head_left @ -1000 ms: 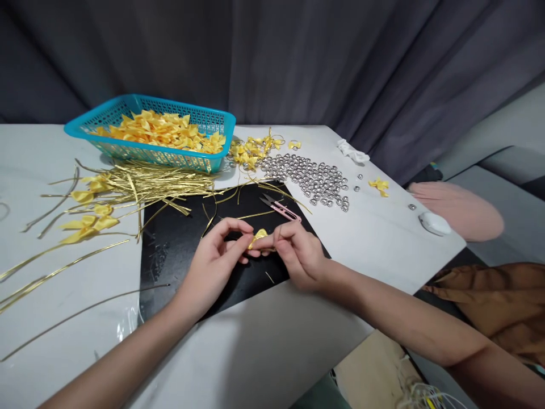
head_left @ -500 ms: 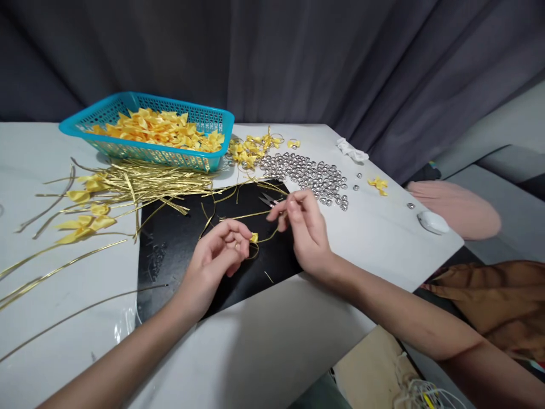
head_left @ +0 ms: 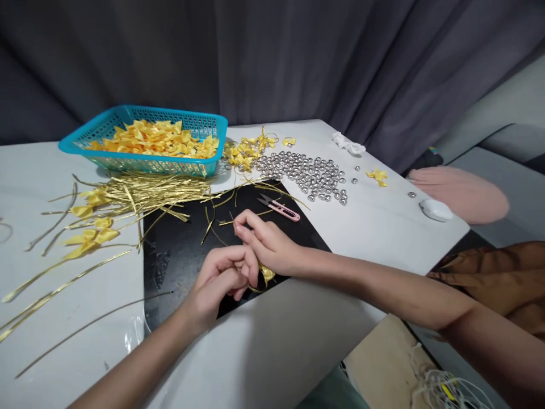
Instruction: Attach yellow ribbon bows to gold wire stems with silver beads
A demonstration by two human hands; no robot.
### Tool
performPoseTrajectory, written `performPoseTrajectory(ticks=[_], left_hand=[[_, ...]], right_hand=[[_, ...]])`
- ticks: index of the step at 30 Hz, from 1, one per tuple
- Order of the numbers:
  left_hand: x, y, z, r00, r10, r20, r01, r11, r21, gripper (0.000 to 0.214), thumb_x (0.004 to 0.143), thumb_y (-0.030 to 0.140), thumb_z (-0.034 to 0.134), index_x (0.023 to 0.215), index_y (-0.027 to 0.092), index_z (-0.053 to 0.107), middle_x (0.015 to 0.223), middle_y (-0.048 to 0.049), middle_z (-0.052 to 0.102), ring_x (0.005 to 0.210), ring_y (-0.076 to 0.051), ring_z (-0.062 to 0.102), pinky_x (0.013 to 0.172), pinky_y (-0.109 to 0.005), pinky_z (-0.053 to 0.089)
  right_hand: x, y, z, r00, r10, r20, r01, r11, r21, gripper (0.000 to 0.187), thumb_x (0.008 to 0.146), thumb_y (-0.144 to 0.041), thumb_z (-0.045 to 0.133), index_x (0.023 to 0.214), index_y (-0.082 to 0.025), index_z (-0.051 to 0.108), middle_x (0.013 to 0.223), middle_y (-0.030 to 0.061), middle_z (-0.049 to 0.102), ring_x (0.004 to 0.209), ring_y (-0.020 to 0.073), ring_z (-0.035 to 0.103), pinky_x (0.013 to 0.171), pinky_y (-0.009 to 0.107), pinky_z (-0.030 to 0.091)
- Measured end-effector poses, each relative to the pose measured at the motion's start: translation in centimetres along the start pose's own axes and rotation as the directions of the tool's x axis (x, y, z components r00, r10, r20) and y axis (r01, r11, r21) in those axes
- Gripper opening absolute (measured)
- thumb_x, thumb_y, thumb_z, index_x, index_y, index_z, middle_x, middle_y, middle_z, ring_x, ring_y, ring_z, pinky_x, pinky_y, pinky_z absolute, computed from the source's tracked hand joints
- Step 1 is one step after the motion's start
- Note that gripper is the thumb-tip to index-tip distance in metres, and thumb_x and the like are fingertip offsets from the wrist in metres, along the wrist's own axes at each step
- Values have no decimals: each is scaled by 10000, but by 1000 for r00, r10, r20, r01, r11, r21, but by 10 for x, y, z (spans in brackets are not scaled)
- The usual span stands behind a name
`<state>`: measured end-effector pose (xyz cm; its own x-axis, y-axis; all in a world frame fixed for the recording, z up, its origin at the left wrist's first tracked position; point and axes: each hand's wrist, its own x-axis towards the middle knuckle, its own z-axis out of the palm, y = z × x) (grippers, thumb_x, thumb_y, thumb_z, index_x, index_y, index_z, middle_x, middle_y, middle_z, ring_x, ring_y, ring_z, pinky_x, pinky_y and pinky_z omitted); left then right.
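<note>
My left hand (head_left: 227,272) is closed, its fingers curled around part of a yellow ribbon flower (head_left: 267,275) that shows beyond the fingertips. A loop of gold cord hangs below the flower. My right hand (head_left: 270,245) lies over the left fingertips, thumb and forefinger pinched on what looks like the end of the gold cord; the fingers hide most of it. Both hands are above a black mat (head_left: 179,255). Just beyond them on the mat lie pink-handled thread snips (head_left: 286,211) and loose bits of gold cord (head_left: 208,227).
A blue basket (head_left: 140,157) of yellow ribbon flowers stands at the back left, with a bundle of gold cords (head_left: 157,193) before it. Several silver heart-shaped beads (head_left: 306,173) are spread behind the mat. A white mouse-shaped object (head_left: 436,210) sits near the table's right edge.
My right hand has swung left and nearer, over the left fingertips, uncovering the snips. The flower now shows below the right hand. My left hand stays closed, slightly lower in view.
</note>
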<state>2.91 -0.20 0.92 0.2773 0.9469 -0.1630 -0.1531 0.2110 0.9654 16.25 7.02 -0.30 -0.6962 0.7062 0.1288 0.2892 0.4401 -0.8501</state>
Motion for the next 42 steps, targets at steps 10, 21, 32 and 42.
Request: performPoseTrajectory(ticks=[10, 21, 32, 42], left_hand=[[12, -2, 12, 929, -7, -371, 63, 988, 138, 270, 612, 297, 674, 850, 181, 624, 592, 25, 603, 484, -126, 542, 404, -209, 393], [12, 3, 8, 948, -58, -312, 88, 992, 84, 151, 609, 268, 755, 675, 157, 677, 597, -28, 694, 578, -128, 610, 504, -193, 435], [13, 3, 8, 964, -27, -264, 39, 998, 42, 228, 694, 343, 715, 821, 159, 671, 723, 5, 659, 633, -95, 611, 526, -155, 464], [14, -2, 14, 974, 67, -219, -25, 981, 191, 144, 640, 263, 718, 694, 158, 636, 730, -4, 628, 624, -100, 551, 516, -180, 422]], right_hand=[[-1, 3, -18, 962, 3, -272, -44, 988, -145, 173, 962, -339, 310, 859, -216, 374, 552, -61, 431, 481, 96, 427, 523, 234, 291], [3, 9, -30, 944, -43, -327, 56, 998, 29, 196, 963, -402, 330, 872, -233, 370, 508, -68, 402, 441, 100, 417, 472, 238, 328], [0, -4, -24, 989, -21, -143, 46, 985, 168, 162, 939, -328, 383, 844, -196, 390, 543, -81, 390, 442, 51, 366, 442, 176, 291], [-2, -10, -21, 985, -46, -165, 64, 992, 106, 147, 941, -312, 388, 852, -195, 385, 572, -74, 370, 499, 60, 372, 499, 191, 298]])
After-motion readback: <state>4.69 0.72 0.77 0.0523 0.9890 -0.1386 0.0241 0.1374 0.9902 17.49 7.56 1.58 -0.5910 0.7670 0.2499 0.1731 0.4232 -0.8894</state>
